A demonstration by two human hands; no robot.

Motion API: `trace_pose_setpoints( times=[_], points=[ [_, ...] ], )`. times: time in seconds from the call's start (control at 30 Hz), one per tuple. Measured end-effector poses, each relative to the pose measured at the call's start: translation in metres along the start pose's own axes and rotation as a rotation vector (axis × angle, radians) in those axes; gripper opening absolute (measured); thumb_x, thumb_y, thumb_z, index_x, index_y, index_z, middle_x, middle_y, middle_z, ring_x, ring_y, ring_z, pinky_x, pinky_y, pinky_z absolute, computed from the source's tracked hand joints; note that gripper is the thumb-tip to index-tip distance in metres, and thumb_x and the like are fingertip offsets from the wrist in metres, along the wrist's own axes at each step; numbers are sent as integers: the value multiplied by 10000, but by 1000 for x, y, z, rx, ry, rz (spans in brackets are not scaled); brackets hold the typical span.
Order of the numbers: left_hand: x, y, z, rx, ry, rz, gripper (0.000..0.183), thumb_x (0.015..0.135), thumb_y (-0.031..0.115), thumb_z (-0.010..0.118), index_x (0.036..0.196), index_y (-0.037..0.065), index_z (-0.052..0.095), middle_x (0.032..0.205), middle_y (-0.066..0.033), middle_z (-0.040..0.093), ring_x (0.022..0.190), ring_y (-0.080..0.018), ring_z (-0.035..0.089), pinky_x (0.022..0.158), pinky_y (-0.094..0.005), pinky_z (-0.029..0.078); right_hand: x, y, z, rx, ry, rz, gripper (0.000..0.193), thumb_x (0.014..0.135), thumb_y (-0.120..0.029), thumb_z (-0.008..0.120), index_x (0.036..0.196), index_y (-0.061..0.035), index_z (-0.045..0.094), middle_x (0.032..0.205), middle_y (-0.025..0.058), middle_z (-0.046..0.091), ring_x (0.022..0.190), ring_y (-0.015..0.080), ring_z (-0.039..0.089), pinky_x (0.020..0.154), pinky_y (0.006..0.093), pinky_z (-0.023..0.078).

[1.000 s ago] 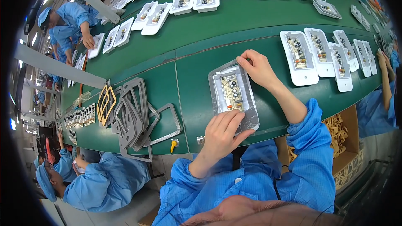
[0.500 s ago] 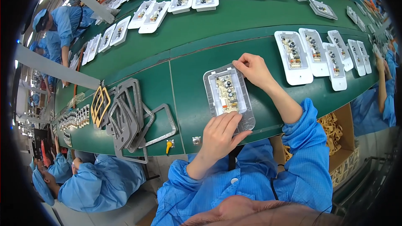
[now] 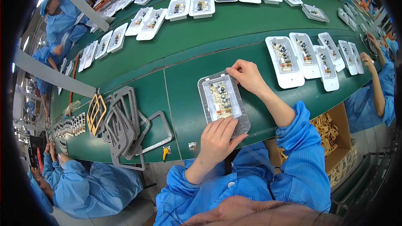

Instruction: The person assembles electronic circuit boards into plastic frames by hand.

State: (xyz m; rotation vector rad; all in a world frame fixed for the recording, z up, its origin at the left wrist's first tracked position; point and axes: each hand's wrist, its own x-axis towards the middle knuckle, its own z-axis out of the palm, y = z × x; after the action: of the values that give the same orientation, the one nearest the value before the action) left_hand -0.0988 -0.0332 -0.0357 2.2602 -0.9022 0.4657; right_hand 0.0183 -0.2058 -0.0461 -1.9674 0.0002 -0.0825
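Observation:
Before me lies a white plastic housing (image 3: 235, 108) with a circuit board (image 3: 221, 99) inside. A grey frame-shaped gasket (image 3: 242, 124) surrounds it, its surface partly shiny. My left hand (image 3: 217, 139) rests over the near end, fingers stretched across the housing and board edge, thumb apart on the gasket's near corner. It covers that end from view. At the far right corner, my right hand (image 3: 248, 75) pinches the gasket's edge between thumb and bent fingers.
Left of me are a pile of grey gaskets (image 3: 125, 121), two yellow frames (image 3: 99, 113) and rows of small components (image 3: 69, 126). Housings with boards (image 3: 286, 62) stand at right and along the green conveyor (image 3: 188, 37). A carton (image 3: 341, 132) sits below right. Co-workers flank the bench.
My hands stay on the housing and gasket, the right still at the far corner. The whole view has shifted slightly. The co-worker at far left has straightened up.

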Motion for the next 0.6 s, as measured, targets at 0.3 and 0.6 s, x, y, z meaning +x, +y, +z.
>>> trace_pose_setpoints(
  times=[0.3, 0.6],
  points=[
    [-1, 3, -1, 11, -16, 12, 455, 610, 258, 746, 945, 3, 571, 926, -112, 609, 839, -260, 579, 707, -344, 455, -5, -3, -4, -48, -22, 14, 239, 765, -177, 625, 711, 43, 549, 599, 110, 578, 523, 154, 558, 492, 284, 446],
    [-8, 6, 4, 68, -29, 15, 450, 611, 232, 738, 956, -1, 564, 951, -124, 593, 869, -275, 567, 729, -360, 447, -21, 0, -10, -44, 75, 4, 252, 768, -198, 652, 685, 7, 532, 562, 41, 547, 480, 73, 502, 416, 223, 387]
  ],
)
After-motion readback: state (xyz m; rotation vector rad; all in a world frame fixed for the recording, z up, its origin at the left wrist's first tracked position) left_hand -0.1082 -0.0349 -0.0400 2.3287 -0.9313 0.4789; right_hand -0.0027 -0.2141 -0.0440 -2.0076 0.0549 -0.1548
